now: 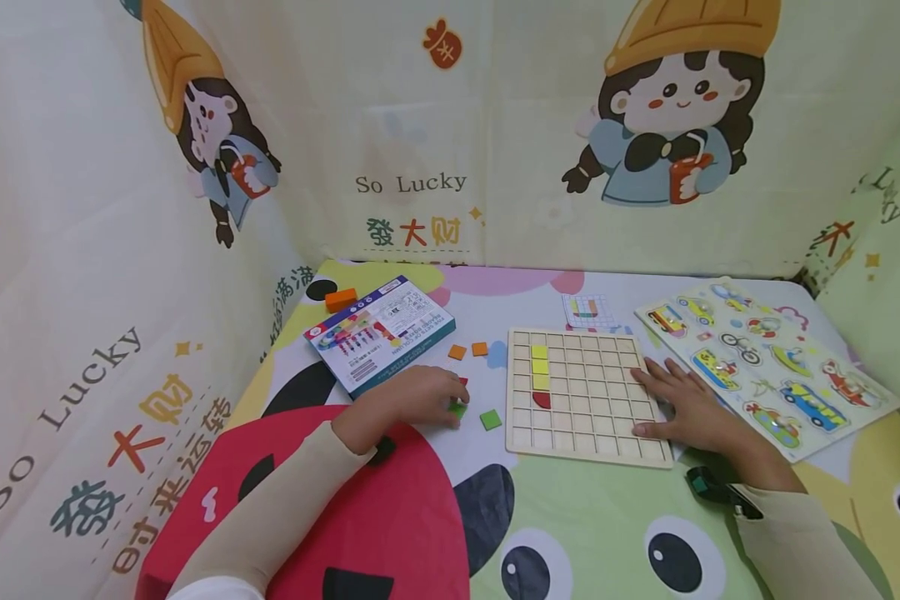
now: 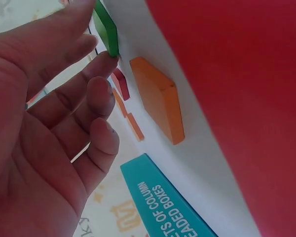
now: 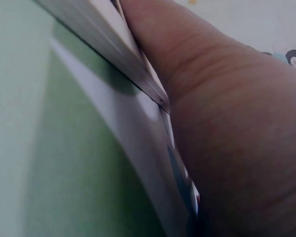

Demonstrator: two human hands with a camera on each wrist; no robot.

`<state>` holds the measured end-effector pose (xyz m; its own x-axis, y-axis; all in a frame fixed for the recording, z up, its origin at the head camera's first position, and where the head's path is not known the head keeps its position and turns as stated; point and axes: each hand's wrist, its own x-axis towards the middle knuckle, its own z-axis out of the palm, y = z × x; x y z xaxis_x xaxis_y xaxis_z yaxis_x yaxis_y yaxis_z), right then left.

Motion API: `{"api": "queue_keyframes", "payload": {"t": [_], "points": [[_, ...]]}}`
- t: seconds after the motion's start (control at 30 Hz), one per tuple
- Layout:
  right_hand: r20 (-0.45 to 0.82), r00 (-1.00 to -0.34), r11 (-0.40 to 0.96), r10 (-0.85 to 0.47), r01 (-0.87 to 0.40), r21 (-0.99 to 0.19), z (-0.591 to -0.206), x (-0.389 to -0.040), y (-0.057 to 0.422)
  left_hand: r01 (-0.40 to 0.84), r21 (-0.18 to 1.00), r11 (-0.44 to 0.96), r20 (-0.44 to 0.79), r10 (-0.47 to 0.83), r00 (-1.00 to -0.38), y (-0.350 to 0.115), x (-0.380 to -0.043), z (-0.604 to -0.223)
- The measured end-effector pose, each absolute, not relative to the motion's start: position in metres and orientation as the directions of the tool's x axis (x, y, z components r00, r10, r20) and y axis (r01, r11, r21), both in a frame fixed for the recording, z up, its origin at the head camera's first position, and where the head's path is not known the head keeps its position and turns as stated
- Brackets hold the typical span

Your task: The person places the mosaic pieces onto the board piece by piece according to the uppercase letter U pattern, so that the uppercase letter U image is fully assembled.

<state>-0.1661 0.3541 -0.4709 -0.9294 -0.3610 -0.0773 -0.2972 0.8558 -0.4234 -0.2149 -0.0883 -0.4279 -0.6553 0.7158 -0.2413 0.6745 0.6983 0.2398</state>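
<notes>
Our left hand [image 1: 418, 397] pinches a green tile [image 2: 106, 30]; our right hand [image 1: 686, 412], spread wide, rests at right on the gridded board [image 1: 592, 400].

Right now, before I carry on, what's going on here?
A person's left hand has its fingertips at a green tile; whether it is gripped, I can't tell. The right hand rests on the right edge of a wooden grid board. On the board, three yellow tiles and a red piece sit in one column. Loose orange tiles lie left of it.
</notes>
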Motion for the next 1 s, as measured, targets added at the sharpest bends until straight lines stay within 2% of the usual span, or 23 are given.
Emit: {"api": "queue_keyframes", "payload": {"t": [0.7,0.87,1.0], "points": [[-0.07,-0.926,0.855,-0.371,-0.311,-0.414,-0.474,-0.169,0.356,0.682,0.216,0.699,-0.265,0.714,-0.648,-0.09,-0.21,-0.427],[-0.07,-0.924,0.851,-0.376,-0.314,-0.421,-0.473,-0.168,0.356,0.714,0.199,0.671,-0.244,0.74,-0.627,-0.085,-0.209,-0.426],[-0.073,-0.924,0.85,-0.375,-0.311,-0.426,-0.471,-0.167,0.355,0.767,0.177,0.617,-0.193,0.786,-0.587,-0.076,-0.209,-0.426]]}}
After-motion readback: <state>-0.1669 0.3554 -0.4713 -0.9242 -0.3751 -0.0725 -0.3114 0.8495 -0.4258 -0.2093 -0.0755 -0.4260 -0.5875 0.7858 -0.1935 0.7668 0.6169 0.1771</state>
